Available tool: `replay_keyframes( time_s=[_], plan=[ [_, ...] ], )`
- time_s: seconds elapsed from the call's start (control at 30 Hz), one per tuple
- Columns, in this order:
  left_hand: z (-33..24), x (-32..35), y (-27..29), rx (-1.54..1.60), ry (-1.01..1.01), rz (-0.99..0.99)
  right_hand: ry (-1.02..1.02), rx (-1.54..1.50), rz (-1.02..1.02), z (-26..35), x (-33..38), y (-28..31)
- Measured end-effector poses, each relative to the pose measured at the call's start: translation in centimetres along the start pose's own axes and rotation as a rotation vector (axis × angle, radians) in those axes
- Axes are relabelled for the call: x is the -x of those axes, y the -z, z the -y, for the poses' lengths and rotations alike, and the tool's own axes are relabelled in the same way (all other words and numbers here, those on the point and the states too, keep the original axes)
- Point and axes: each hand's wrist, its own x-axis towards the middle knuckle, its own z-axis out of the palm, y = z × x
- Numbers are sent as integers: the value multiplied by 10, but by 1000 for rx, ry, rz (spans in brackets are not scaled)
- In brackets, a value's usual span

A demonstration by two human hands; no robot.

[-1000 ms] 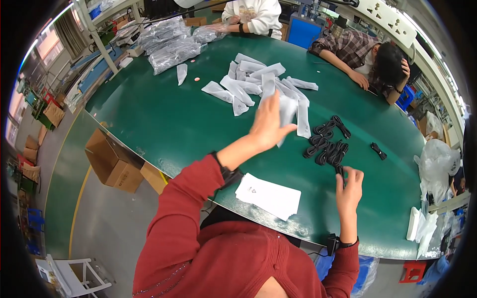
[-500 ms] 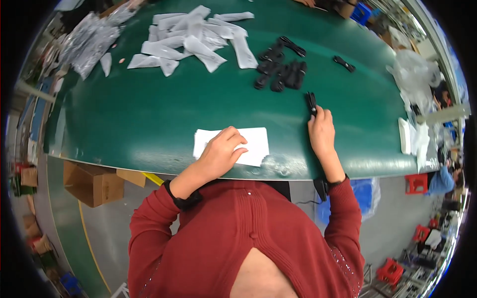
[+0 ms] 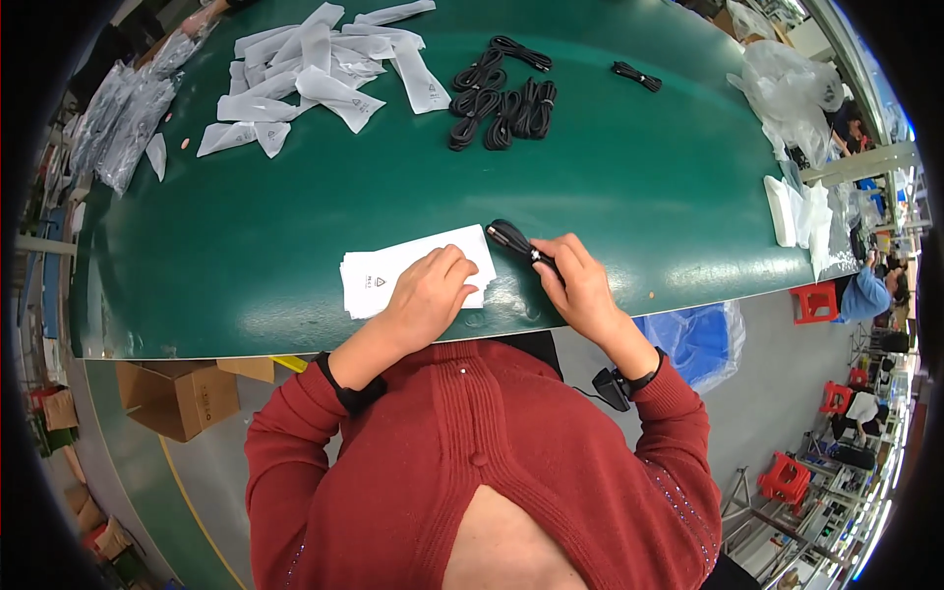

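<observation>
While the right grip (image 3: 580, 288) pinches a bundled black cable (image 3: 511, 238), the cable's long axis slants forward and left from it, ending just beside the white bags (image 3: 370, 278) beneath the left grip (image 3: 426, 298), whose closure I cannot tell.

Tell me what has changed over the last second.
The left hand came back from the whitish elongated pouches onto the flat white rectangular stack. The right hand drew a coiled black cable leftward and nearer, to the stack's right edge. The other coiled black cables stayed put.
</observation>
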Motion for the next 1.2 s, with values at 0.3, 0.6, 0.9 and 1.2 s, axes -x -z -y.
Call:
replay_keyframes(
  time_s=[0.3, 0.6, 0.9, 1.2],
  plan=[
    [6, 1, 2, 400, 488, -4, 297, 131, 85, 8, 10, 13],
    [-3, -4, 9, 283, 228, -85, 471, 240, 200, 6, -2, 16],
    [-9, -13, 15, 75, -101, -44, -128, -306, 289, 5, -3, -11],
    [6, -29, 44, 319, 247, -46, 178, -388, 129, 29, -41, -10]
  ],
)
